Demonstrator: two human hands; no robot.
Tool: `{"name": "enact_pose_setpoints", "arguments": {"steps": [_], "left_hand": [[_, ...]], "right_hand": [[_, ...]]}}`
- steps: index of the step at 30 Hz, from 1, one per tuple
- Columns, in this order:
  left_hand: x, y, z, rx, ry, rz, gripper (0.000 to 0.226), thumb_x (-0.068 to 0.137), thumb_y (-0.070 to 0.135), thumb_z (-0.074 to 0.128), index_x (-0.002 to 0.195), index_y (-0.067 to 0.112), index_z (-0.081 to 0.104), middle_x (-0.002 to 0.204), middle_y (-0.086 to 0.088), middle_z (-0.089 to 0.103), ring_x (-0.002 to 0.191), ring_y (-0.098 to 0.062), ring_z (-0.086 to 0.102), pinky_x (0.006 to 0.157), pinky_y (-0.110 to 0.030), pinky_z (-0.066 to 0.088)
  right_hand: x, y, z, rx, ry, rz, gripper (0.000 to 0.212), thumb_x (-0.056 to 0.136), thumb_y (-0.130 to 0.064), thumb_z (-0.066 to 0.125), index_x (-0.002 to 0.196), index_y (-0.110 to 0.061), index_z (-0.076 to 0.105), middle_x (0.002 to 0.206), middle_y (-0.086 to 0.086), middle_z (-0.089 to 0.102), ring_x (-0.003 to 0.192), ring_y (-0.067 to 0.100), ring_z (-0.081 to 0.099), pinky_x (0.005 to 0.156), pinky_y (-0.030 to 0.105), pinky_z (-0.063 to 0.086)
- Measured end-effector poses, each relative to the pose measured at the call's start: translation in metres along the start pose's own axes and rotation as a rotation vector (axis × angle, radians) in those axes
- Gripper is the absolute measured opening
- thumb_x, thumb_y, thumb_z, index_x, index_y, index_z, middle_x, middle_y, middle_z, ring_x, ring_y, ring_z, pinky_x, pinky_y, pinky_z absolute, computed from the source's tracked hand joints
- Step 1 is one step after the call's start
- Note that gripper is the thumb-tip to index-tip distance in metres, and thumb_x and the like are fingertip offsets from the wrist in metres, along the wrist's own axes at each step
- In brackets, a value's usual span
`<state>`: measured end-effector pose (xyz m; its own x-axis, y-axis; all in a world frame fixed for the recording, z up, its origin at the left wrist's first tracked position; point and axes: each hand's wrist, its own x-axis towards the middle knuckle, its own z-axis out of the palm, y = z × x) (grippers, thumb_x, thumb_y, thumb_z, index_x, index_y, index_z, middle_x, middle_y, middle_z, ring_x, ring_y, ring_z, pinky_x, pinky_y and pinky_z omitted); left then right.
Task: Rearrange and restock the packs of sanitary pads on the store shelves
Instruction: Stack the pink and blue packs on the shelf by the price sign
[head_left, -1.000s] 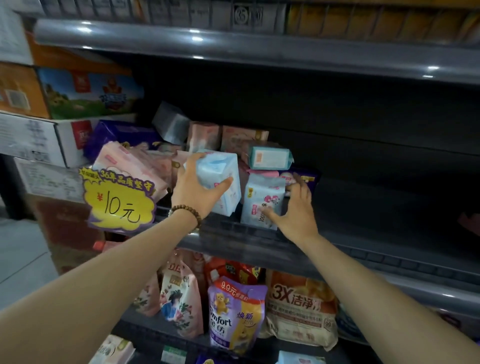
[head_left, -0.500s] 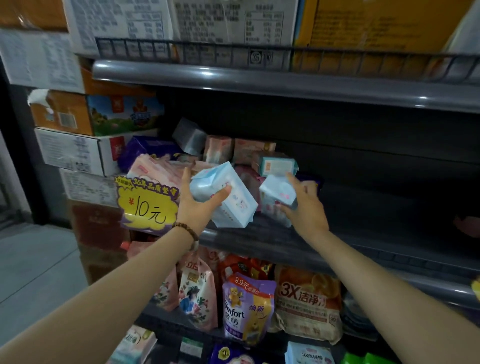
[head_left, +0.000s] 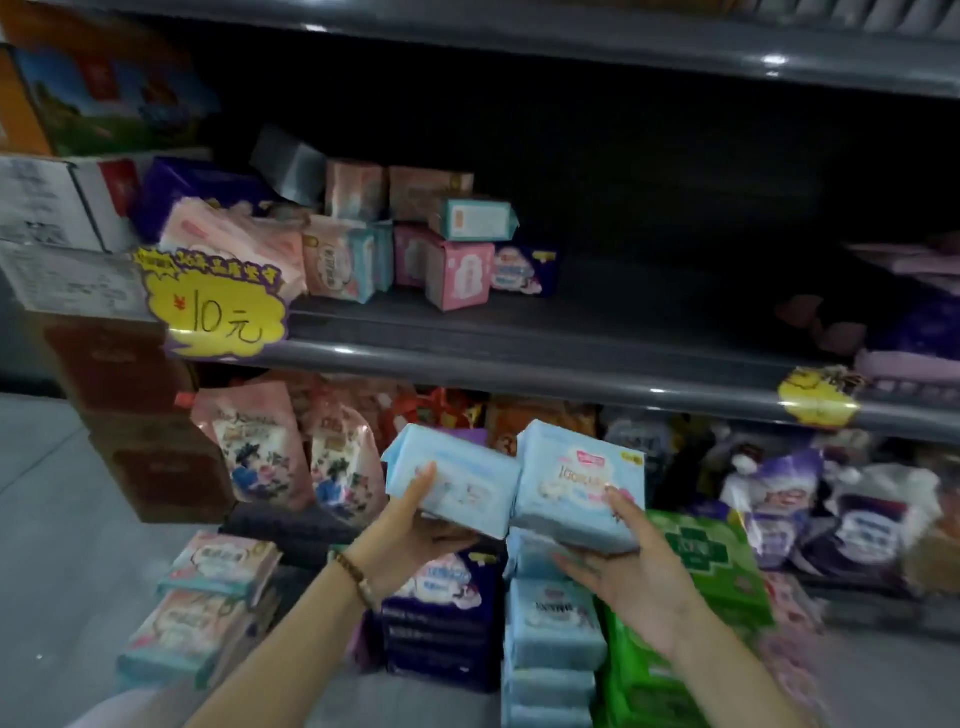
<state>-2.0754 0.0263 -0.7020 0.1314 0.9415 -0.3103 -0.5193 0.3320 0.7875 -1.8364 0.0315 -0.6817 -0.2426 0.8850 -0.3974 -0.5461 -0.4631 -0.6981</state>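
My left hand (head_left: 410, 535) grips a light blue pad pack (head_left: 457, 475) from below, thumb on its front. My right hand (head_left: 628, 566) grips a second light blue pad pack (head_left: 576, 483), and the two packs touch side by side in front of the lower shelf. Both are held low, well below the grey middle shelf (head_left: 519, 358). On that shelf stand pink packs (head_left: 460, 275), a teal pack (head_left: 478, 218) on top and a dark blue pack (head_left: 524, 270).
A yellow price sign (head_left: 218, 306) hangs at the shelf's left front. Stacks of blue (head_left: 550, 629), navy (head_left: 441, 608) and green (head_left: 711, 566) packs stand below my hands. Refill pouches (head_left: 254, 447) fill the lower shelf; cardboard boxes (head_left: 52, 197) stand left.
Both hands have pulled away from the middle shelf and come down, each bringing a light blue pack. The view has tilted down toward the floor stacks.
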Motion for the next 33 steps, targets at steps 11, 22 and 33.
{"name": "enact_pose_setpoints", "arguments": {"steps": [11, 22, 33], "left_hand": [[-0.009, -0.029, -0.014, -0.012, -0.147, -0.289, 0.080, 0.047, 0.069, 0.078, 0.107, 0.016, 0.074, 0.120, -0.017, 0.065, 0.102, -0.034, 0.066, 0.080, -0.051, 0.056], [-0.002, -0.053, -0.011, 0.163, -0.025, -0.181, 0.103, 0.023, 0.039, 0.097, 0.116, 0.030, 0.056, 0.108, -0.006, 0.072, 0.091, -0.024, 0.071, 0.071, -0.040, 0.060], [0.013, -0.120, -0.016, 0.372, 0.035, -0.391, 0.110, 0.047, 0.086, 0.061, 0.140, 0.030, 0.042, 0.134, 0.000, 0.056, 0.109, -0.022, 0.063, 0.076, -0.039, 0.058]], "right_hand": [[-0.026, 0.028, -0.075, -0.108, 0.010, 0.049, 0.109, 0.026, -0.033, 0.100, 0.122, -0.009, 0.056, 0.115, 0.015, 0.069, 0.100, 0.029, 0.069, 0.084, 0.050, 0.057], [-0.014, 0.028, -0.081, 0.108, 0.092, 0.000, 0.100, 0.042, -0.047, 0.092, 0.129, -0.015, 0.054, 0.113, 0.015, 0.070, 0.092, 0.029, 0.070, 0.071, 0.044, 0.061], [-0.015, 0.094, -0.081, -0.078, 0.082, 0.315, 0.063, 0.070, -0.054, 0.061, 0.124, -0.020, 0.061, 0.119, 0.011, 0.069, 0.111, 0.032, 0.060, 0.090, 0.048, 0.050]]}}
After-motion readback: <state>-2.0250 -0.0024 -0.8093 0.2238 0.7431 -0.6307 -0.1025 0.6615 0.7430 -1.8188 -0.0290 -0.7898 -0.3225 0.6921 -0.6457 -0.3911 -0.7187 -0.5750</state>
